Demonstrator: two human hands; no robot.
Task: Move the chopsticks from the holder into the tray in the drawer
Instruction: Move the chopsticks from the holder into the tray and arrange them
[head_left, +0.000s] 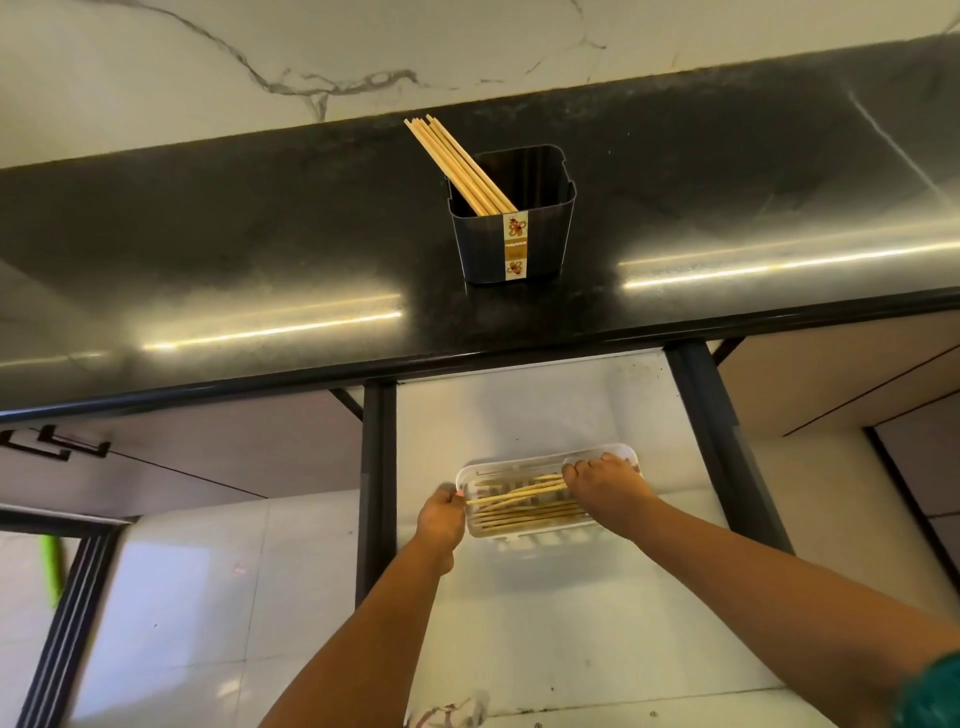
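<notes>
A black holder (514, 244) stands on the dark counter, with several wooden chopsticks (457, 163) leaning out to its upper left. Below, in the open drawer (519, 410), a clear white tray (623, 453) holds several chopsticks (524, 506) lying lengthwise. My left hand (441, 519) pinches the left tips of a few chopsticks at the tray's left end. My right hand (605, 483) rests over the tray's right end, fingers on the same chopsticks, hiding their other tips.
The glossy black counter (260, 260) overhangs the drawer's back part. Dark drawer rails (376, 493) run down both sides. Closed cabinet fronts with black handles (57, 444) sit to the left; a green object (52, 571) shows at the far left.
</notes>
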